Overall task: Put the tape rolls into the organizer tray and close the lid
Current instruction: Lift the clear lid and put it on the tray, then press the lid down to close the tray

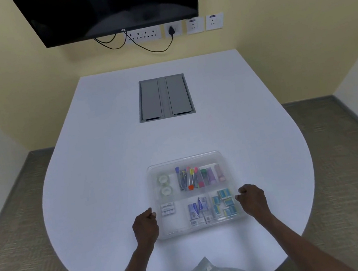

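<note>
A clear plastic organizer tray (228,162) sits on the white table near me, with a clear lid lying over it. Two clear tape rolls (164,185) lie in its far left compartment, one behind the other. Pens, markers, small boxes and batteries fill the other compartments. My left hand (145,226) is curled against the tray's left edge, fingers closed at the rim. Against the tray's right edge rests my right hand (252,198), fingers closed the same way. Whether either hand pinches the lid or only touches it is unclear.
The white table (108,169) has a grey recessed cable box (164,97) in its middle. A black screen (107,6) and wall sockets (171,29) with hanging cables are on the far wall. Carpeted floor lies on both sides.
</note>
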A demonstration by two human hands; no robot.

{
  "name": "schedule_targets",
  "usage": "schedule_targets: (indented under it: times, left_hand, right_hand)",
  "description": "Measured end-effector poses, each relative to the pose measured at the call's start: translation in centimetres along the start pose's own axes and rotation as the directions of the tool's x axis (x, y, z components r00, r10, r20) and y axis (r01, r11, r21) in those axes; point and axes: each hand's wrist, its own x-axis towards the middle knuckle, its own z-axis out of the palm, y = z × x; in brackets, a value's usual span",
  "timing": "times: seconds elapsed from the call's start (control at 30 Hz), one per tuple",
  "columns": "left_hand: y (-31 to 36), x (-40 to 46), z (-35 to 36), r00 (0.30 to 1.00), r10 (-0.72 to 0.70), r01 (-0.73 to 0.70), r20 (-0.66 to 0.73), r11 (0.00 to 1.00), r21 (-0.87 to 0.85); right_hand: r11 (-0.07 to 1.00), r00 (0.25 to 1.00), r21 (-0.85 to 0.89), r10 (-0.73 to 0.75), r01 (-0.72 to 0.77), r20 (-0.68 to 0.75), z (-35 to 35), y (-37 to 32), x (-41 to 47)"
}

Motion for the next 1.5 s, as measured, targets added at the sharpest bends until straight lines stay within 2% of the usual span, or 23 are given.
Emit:
schedule_targets:
  times: [0.23, 0.4, 0.5, 0.6, 0.67, 0.77, 0.97, 1.17, 1.3, 1.37, 1.5]
  left_hand:
    - [-0.2, -0.7, 0.4, 0.999, -0.032, 0.033, 0.023, 0.999, -0.019]
    - [0.0, -1.2, 0.4, 0.998, -0.027, 0.028, 0.063, 1.0, -0.007]
    - [-0.5, -1.3, 0.3, 0.987, -0.043, 0.041, 0.154, 0.999, 0.016]
    - [-1.3, -1.5, -0.4, 0.945, -0.094, 0.114, 0.314, 0.992, -0.045]
    - [-1.6, -2.0, -0.8, 0.917, -0.109, 0.15, 0.384, 0.986, -0.077]
    - [-2.5, -1.8, -0.3, 0.925, -0.071, 0.071, 0.373, 0.997, 0.013]
    - [-4.9, 0.0, 1.1, 0.934, -0.074, 0.028, 0.349, 0.991, 0.134]
    - [0.4, -1.6, -0.2, 0.926, -0.035, -0.085, 0.375, 0.951, 0.297]
    - [2.4, -0.9, 0.0, 0.899, 0.073, -0.252, 0.431, 0.892, 0.375]
    - [3.7, -0.3, 0.1, 0.869, 0.084, -0.321, 0.488, 0.845, 0.428]
    - [5.1, 1.0, 0.5, 0.847, 0.06, -0.362, 0.528, 0.792, 0.492]
  right_hand:
    - [0.998, 0.998, -0.047, -0.045, 0.043, -0.036, 0.1, 0.3, -0.7]
    - [0.998, 0.999, -0.044, -0.035, 0.036, 0.006, -0.3, 0.9, -0.8]
    - [0.997, 0.995, -0.065, -0.036, 0.042, 0.096, -0.8, 1.2, -0.4]
    - [0.999, 0.975, -0.034, 0.024, -0.017, 0.221, -1.3, 1.7, 0.2]
    - [0.997, 0.945, -0.073, 0.035, -0.012, 0.326, -1.3, 2.1, 0.3]
    - [0.977, 0.914, -0.206, 0.038, 0.051, 0.403, -0.9, 2.2, 0.1]
    - [0.91, 0.936, -0.398, 0.035, 0.115, 0.349, -0.1, 0.8, -1.1]
    - [0.83, 0.94, -0.527, 0.01, 0.182, 0.34, 0.6, -0.6, -1.2]
    - [0.819, 0.935, -0.526, -0.034, 0.229, 0.352, 0.2, -2.2, -0.7]
    - [0.821, 0.919, -0.508, -0.051, 0.261, 0.391, 0.0, -3.1, 0.1]
    - [0.783, 0.893, -0.505, -0.138, 0.364, 0.428, 0.3, -4.5, 1.5]
